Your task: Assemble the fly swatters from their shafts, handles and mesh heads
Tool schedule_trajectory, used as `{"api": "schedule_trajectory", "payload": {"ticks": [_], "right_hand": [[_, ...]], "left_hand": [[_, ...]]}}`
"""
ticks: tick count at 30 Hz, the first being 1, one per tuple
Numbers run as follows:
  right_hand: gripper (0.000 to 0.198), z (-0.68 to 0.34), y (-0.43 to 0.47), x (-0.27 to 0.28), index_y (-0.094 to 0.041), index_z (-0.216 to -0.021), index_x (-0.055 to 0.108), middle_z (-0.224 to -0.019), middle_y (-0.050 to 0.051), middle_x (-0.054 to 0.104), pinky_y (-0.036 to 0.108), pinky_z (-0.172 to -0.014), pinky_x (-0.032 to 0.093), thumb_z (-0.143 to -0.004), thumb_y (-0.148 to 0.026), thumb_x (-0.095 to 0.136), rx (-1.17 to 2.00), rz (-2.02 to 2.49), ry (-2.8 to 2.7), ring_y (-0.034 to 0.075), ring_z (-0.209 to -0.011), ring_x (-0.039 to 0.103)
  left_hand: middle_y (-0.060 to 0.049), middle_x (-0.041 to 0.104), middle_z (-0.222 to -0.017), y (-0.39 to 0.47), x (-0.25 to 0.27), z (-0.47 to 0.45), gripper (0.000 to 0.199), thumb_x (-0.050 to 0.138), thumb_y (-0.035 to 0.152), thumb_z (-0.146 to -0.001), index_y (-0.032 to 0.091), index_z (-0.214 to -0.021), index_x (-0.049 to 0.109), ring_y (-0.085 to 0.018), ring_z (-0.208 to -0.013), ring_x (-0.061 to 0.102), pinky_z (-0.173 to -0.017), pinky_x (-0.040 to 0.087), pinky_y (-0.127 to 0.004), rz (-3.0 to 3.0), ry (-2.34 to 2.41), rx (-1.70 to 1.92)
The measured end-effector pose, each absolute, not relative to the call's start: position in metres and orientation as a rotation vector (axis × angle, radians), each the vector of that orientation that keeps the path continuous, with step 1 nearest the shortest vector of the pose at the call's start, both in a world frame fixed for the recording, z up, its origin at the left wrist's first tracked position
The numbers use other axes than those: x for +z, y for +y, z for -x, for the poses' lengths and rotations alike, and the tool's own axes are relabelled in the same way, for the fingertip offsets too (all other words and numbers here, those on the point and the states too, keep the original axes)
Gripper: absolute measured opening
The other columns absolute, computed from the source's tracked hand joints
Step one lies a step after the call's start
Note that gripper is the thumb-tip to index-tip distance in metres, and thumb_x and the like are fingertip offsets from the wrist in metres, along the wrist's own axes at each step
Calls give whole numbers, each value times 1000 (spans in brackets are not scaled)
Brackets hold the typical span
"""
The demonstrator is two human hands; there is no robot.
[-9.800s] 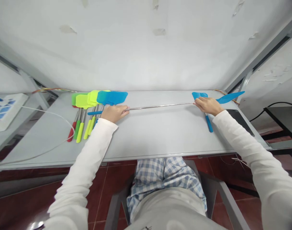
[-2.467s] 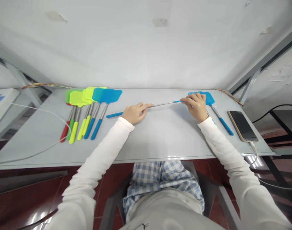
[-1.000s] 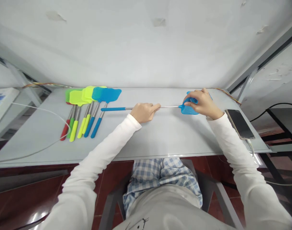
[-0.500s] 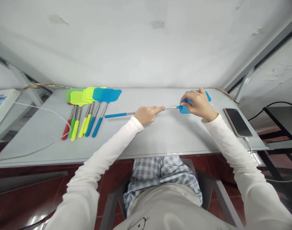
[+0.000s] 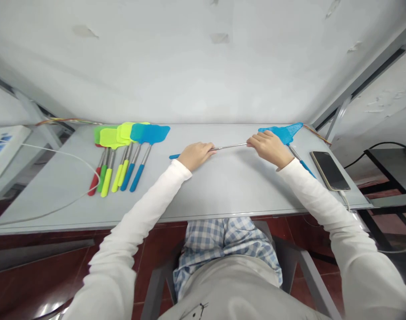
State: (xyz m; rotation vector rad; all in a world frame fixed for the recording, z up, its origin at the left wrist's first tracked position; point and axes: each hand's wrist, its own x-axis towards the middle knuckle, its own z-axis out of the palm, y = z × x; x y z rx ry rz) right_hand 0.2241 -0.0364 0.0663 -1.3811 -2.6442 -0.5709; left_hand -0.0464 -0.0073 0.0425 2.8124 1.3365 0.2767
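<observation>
A blue fly swatter (image 5: 233, 146) with a drawn-out metal rod stretches between my hands above the table. My left hand (image 5: 196, 155) is closed around the rod close to its blue handle, whose end sticks out to the left. Farther right, my right hand (image 5: 268, 146) grips the other end of the rod, by the swatter's head. A second blue swatter (image 5: 301, 161) lies behind and right of that hand, handle slanting toward the phone. Blue heads overlap behind my right hand, and I cannot tell exactly where one stops.
Several fly swatters lie in a row at the left, among them a yellow one (image 5: 107, 178), a red one (image 5: 94, 182) and a blue one (image 5: 138, 175). A phone (image 5: 329, 170) with a charging cable rests at the right. A white cable (image 5: 73, 155) crosses the table's left part.
My right hand has moved from the swatter's head down and left to the rod's end. My left hand has slid slightly left, and the swatter's handle has shifted right, under that hand.
</observation>
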Motion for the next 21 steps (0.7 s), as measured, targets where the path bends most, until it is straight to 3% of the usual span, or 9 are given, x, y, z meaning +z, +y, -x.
{"api": "schedule_trajectory", "payload": {"ticks": [9, 17, 21], "right_hand": [[34, -212, -32, 43, -14, -100, 60, -84, 9, 66, 30, -65, 26, -101, -28, 29, -487, 1330, -2710, 20, -77, 53], [27, -238, -18, 39, -14, -96, 63, -80, 10, 67, 30, -66, 26, -93, -9, 36, -477, 1398, -2693, 20, -75, 52], [28, -235, -18, 38, -13, -95, 63, -80, 10, 67, 30, -66, 27, -93, -10, 35, -483, 1396, -2681, 21, -75, 52]], "left_hand": [[-7, 72, -97, -22, 47, 47, 48, 21, 50, -98, 24, -110, 59, -22, -80, 67, -56, 33, -29, -2885, 1501, 182], [-6, 72, -86, -16, 49, 72, 44, 23, 47, -98, 24, -108, 59, -22, -74, 66, -58, 33, -28, -2845, 1465, 2], [-8, 71, -82, -16, 48, 73, 47, 21, 47, -98, 21, -108, 58, -23, -72, 66, -60, 36, -29, -2811, 1478, -29]]}}
